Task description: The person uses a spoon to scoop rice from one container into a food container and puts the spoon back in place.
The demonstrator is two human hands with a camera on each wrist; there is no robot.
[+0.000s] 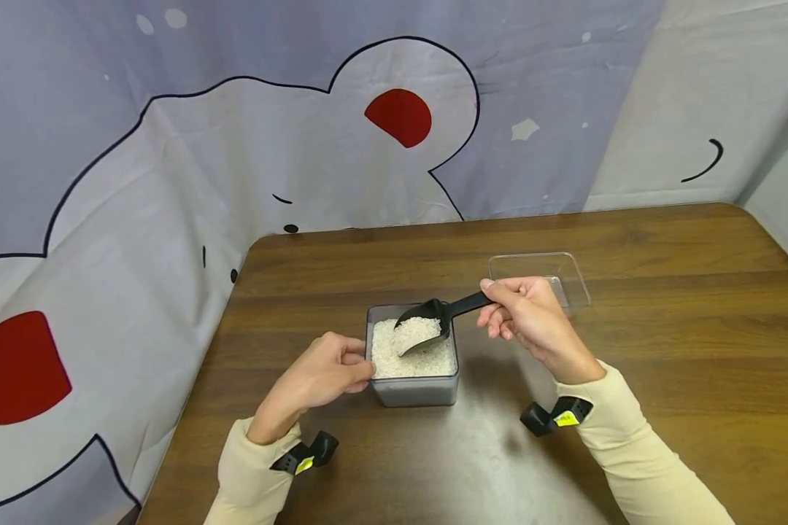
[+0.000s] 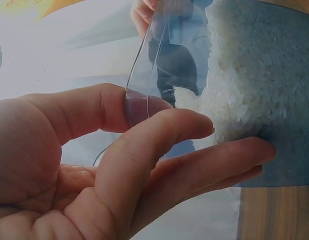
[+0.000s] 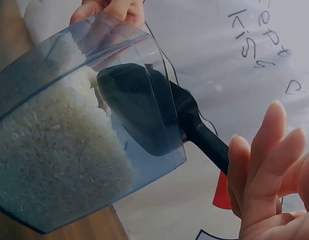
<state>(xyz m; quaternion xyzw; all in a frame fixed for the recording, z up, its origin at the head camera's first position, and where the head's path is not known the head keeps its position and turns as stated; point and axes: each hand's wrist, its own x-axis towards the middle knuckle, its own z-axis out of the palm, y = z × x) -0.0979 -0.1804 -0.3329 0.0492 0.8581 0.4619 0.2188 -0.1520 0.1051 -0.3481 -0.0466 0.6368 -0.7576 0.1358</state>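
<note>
- Black plastic scoop: at frame centre, bowl loaded with white rice grains, inside the container mouth. It appears stiff and light; the load is loose and would spill if tilted. Best hold: the handle end, kept level.
- Square clear plastic container: centre of the brown wooden table, filled nearly to the rim. Walls look smooth, probably slippery; the contents likely make it heavy enough to sit steady.
- Right hand: fingers clasp the scoop handle, right of centre.
- Left hand: thumb and fingers grasp the container's left wall.
- Transparent flat lid: upper right, behind the right hand.
</note>
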